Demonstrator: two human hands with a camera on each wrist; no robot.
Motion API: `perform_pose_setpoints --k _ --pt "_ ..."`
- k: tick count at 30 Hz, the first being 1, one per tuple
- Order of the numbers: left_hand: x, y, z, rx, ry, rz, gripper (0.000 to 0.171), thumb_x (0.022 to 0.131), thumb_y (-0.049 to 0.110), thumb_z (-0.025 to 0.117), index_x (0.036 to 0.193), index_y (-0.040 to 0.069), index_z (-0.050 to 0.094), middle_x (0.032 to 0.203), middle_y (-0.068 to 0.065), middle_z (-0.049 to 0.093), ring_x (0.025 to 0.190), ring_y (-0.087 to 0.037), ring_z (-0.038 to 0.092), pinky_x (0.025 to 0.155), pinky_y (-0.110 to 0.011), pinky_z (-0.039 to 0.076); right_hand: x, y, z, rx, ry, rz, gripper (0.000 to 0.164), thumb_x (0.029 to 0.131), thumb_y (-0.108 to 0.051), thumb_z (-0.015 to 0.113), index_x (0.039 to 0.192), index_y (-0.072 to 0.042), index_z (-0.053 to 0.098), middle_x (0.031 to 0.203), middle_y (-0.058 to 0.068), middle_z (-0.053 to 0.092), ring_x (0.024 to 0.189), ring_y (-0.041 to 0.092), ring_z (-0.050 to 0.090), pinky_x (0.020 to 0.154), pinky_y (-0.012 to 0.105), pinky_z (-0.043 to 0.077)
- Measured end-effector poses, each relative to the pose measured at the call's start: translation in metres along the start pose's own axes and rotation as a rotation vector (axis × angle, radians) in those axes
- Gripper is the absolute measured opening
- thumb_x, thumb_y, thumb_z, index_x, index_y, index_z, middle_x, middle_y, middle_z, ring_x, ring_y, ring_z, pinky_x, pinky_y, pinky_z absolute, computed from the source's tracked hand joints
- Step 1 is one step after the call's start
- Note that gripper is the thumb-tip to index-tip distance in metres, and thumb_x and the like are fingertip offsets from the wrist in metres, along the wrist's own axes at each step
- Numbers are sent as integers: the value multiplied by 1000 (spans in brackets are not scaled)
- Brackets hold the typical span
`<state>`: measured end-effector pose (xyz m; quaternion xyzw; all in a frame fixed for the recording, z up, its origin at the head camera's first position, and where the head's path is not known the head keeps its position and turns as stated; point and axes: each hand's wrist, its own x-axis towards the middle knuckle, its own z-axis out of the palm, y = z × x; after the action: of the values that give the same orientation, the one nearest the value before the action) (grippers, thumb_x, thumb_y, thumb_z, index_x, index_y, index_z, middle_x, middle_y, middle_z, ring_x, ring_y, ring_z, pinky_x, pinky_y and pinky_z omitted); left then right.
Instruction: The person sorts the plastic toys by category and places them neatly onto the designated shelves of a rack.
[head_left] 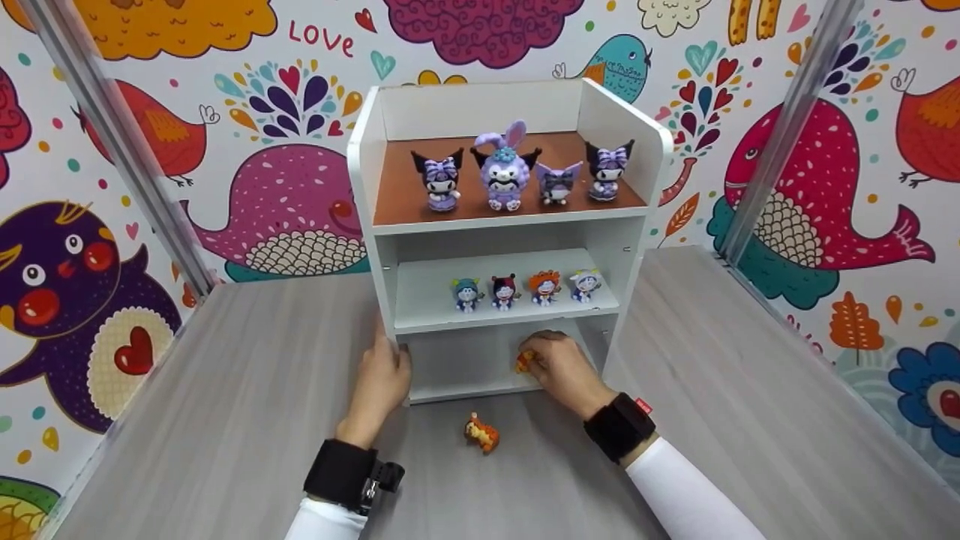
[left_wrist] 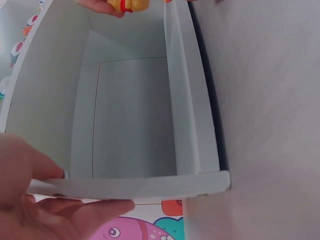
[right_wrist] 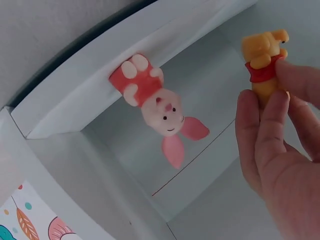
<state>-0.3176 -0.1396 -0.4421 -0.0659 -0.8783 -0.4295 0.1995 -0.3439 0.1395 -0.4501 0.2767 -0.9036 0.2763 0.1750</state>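
Note:
My right hand (head_left: 564, 369) pinches a yellow bear figurine in a red shirt (right_wrist: 264, 72) between thumb and fingers, at the bottom compartment of the white shelf unit (head_left: 499, 219). A pink piglet figurine (right_wrist: 161, 111) sits on the bottom board in the right wrist view; in the head view my right hand hides it. My left hand (head_left: 381, 379) grips the unit's left side panel (left_wrist: 135, 187), thumb inside and fingers outside. An orange tiger figurine (head_left: 481, 433) lies or stands on the table in front of the unit; its exact pose is hard to tell.
Several purple figurines (head_left: 504, 176) stand on the brown top shelf. On the middle shelf is a row of small blue-and-white figurines (head_left: 504, 292) with varied headgear. The grey wood-grain table (head_left: 262, 405) meets colourful printed walls (head_left: 300, 202) with metal corner posts.

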Motion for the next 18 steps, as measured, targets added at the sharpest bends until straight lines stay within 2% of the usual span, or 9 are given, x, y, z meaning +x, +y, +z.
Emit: perform_pose_setpoints --k 6,11,15,18 --pt "0 -1 0 1 -1 5 67 95 -4 47 155 -5 18 92 -35 68 79 -38 71 65 -48 53 -1 1 3 -46 -23 -19 20 79 5 75 98 0 76 100 12 74 95 26 70 83 40 57" --pt "0 -1 1 11 -6 0 68 95 -4 48 156 -5 16 68 -20 61 63 -25 61 57 -41 47 -3 3 7 -80 -9 -57 17 82 6 74 97 0 77 101 12 70 95 26 68 81 38 57" --pt "1 -1 1 10 -11 1 70 95 -5 48 156 -5 14 61 -12 55 55 -18 51 52 -34 41 -4 5 10 -102 12 -69 15 83 5 75 97 0 78 100 11 68 93 25 68 78 38 58" --pt "1 0 0 4 -18 -9 71 95 -5 47 157 -5 13 61 -15 55 53 -19 50 51 -34 40 -4 7 13 -119 7 -61 16 83 6 73 97 -1 78 100 12 69 93 27 68 77 43 57"
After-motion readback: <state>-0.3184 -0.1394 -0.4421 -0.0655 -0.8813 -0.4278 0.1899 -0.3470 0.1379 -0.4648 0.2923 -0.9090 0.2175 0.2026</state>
